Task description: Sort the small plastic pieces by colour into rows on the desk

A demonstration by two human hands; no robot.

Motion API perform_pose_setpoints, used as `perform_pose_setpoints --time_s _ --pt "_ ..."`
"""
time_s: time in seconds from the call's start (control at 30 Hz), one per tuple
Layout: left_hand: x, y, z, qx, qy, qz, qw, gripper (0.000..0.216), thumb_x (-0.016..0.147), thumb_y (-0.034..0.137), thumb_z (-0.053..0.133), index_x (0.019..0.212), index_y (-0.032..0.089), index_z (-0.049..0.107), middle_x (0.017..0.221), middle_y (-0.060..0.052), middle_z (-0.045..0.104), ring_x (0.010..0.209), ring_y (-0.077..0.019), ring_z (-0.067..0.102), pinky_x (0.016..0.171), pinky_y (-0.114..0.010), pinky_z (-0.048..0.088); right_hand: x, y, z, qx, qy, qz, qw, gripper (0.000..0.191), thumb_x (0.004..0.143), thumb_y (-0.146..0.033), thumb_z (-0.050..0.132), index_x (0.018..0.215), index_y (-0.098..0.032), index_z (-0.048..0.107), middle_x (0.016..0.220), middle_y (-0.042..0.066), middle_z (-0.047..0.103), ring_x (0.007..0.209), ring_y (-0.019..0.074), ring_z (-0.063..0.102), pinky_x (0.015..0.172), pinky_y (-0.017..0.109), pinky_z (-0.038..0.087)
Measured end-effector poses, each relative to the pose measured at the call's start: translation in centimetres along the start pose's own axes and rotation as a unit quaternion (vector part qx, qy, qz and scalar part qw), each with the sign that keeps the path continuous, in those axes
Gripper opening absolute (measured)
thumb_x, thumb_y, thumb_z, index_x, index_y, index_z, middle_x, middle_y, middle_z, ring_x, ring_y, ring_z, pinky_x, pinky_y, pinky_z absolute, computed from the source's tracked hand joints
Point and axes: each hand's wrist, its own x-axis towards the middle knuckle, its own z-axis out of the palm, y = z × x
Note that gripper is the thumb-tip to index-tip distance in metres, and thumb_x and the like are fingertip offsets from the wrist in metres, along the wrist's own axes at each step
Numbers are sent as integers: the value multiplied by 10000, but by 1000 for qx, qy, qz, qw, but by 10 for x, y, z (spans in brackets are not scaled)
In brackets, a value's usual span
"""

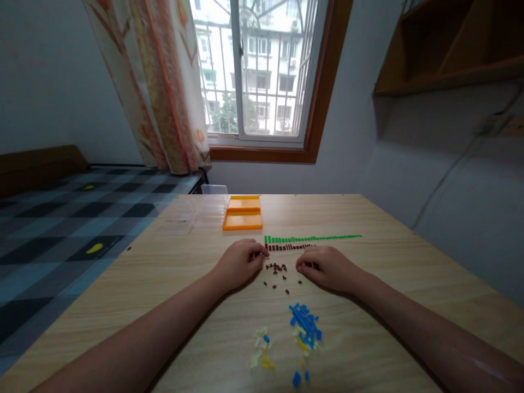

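My left hand point(242, 263) rests on the wooden table with its fingers bent together, the tips by the left end of a row of small brown bricks point(282, 248). Whatever those fingertips pinch, if anything, is too small to make out. Over to the right, my right hand point(323, 265) is curled with thumb and fingers close together, just below that row's right part. Its grip hides anything inside. Between the hands lies a loose scatter of tiny brown bricks point(276, 268). A longer row of green bricks point(303, 239) runs just behind the brown one.
Nearer me lie a pile of blue bricks point(305, 325), yellow bricks point(267, 363) and pale pieces point(258, 341). An orange case point(242, 227) stands open at the back, beside clear plastic boxes point(176, 221). A bed point(61, 218) adjoins the table's left edge.
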Motion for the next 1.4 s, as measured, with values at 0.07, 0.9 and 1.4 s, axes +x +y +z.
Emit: perform_pose_setpoints --time_s 0.07,0.9,1.4 --pt "0 0 0 -1 -1 -1 1000 211 841 120 585 874 195 779 780 -31 676 725 -156 597 699 -264 446 -1 2 -1 -4 0 2 1000 164 929 -209 601 899 -204 763 848 42 724 770 160 646 707 255 455" --pt "-1 -1 -2 3 -12 1 1000 201 845 128 587 872 198 774 818 -41 702 770 -172 628 716 -278 466 -18 65 -30 -56 98 100 989 222 921 -313 607 880 -194 790 810 71 747 694 179 640 642 284 445" --pt "-1 1 -3 -2 -13 6 1000 221 843 96 582 872 196 777 824 -40 696 774 -170 624 725 -276 462 -11 75 -21 -74 46 117 989 234 929 -309 595 914 -216 809 847 55 773 764 196 676 689 286 444"
